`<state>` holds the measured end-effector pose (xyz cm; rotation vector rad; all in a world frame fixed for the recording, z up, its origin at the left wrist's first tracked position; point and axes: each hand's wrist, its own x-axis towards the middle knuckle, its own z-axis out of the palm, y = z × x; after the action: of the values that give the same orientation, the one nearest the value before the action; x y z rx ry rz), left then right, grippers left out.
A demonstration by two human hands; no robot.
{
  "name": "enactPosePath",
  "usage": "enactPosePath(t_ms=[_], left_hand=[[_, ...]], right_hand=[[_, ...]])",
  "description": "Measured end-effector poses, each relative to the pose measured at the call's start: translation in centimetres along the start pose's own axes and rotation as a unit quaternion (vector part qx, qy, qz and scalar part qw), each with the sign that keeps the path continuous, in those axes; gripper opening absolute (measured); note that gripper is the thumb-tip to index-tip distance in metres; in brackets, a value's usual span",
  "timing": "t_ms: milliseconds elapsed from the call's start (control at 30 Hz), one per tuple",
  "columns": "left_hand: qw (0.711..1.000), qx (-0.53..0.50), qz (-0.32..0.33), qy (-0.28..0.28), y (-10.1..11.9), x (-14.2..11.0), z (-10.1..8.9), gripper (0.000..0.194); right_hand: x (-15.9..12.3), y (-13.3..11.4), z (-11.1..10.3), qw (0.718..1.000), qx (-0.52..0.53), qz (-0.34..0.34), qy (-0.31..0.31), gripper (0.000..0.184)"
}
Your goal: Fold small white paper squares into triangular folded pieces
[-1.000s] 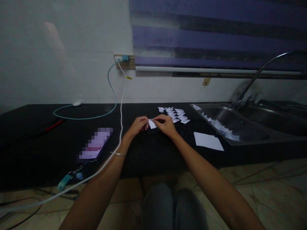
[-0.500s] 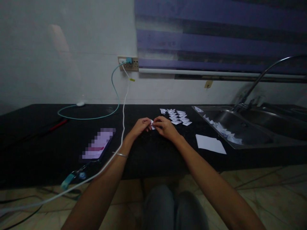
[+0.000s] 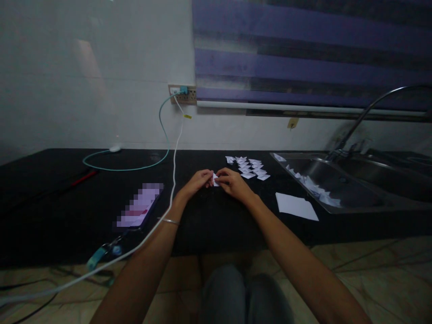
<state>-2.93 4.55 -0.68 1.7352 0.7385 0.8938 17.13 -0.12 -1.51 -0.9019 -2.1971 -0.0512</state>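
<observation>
Both hands meet over the black counter (image 3: pixel 216 216). My left hand (image 3: pixel 197 182) and my right hand (image 3: pixel 232 182) pinch a small folded white paper piece (image 3: pixel 215 180) between their fingertips; most of it is hidden by the fingers. Just behind and to the right lies a cluster of several small folded white papers (image 3: pixel 249 167). A flat white sheet (image 3: pixel 296 206) lies on the counter to the right of my right forearm.
A phone (image 3: pixel 140 204) lies left of my left arm, with a white cable (image 3: pixel 175 153) and a teal cable (image 3: pixel 148 164) running to a wall socket (image 3: pixel 182 93). A steel sink (image 3: pixel 340 182) with paper scraps and a tap is at the right.
The paper piece has become smaller between my fingers as both hands close in on it. The view has tilted slightly; the hands stay at the same spot on the counter.
</observation>
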Motion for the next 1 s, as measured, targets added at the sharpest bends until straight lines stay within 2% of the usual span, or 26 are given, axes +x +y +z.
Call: enactPosePath(t_ms=[200, 267, 333, 433, 533, 600, 667, 800, 900, 1000], left_hand=[[0.999, 0.039, 0.022, 0.024, -1.3, 0.5, 0.3, 0.042], [0.998, 0.047, 0.042, 0.026, -1.5, 0.5, 0.4, 0.040], [0.996, 0.059, 0.062, 0.030, -1.5, 0.5, 0.4, 0.038], [0.992, 0.088, 0.083, 0.028, -1.2, 0.2, 0.5, 0.036], [0.989, 0.112, 0.094, 0.031, -1.1, 0.1, 0.7, 0.034], [0.987, 0.122, 0.099, 0.035, -1.1, 0.2, 0.8, 0.032], [0.985, 0.132, 0.102, 0.039, -1.0, 0.2, 0.9, 0.030], [0.989, 0.122, 0.076, 0.039, -0.7, 0.1, 1.3, 0.026], [0.994, 0.108, 0.034, -0.002, -0.3, -0.2, 1.5, 0.031], [0.989, 0.145, 0.023, -0.029, -0.3, -0.4, 1.5, 0.041]], right_hand=[[0.0, -0.2, 0.1, 1.000, 0.019, 0.007, -0.017, 0.021], [0.1, -0.3, 0.2, 0.999, 0.040, 0.016, -0.003, 0.018], [0.3, -0.4, 0.3, 0.994, 0.078, 0.056, 0.044, 0.016], [0.5, -0.2, 0.4, 0.967, 0.159, 0.168, 0.105, 0.021], [0.6, 0.1, 0.6, 0.939, 0.240, 0.239, 0.060, 0.028], [0.5, 0.4, 0.8, 0.930, 0.271, 0.247, 0.022, 0.033], [0.4, 0.6, 1.0, 0.928, 0.282, 0.242, 0.014, 0.036], [0.5, 0.8, 1.2, 0.935, 0.255, 0.242, 0.046, 0.036], [0.5, 0.9, 1.3, 0.932, 0.253, 0.248, 0.080, 0.038], [0.5, 0.8, 1.5, 0.928, 0.260, 0.253, 0.087, 0.038]])
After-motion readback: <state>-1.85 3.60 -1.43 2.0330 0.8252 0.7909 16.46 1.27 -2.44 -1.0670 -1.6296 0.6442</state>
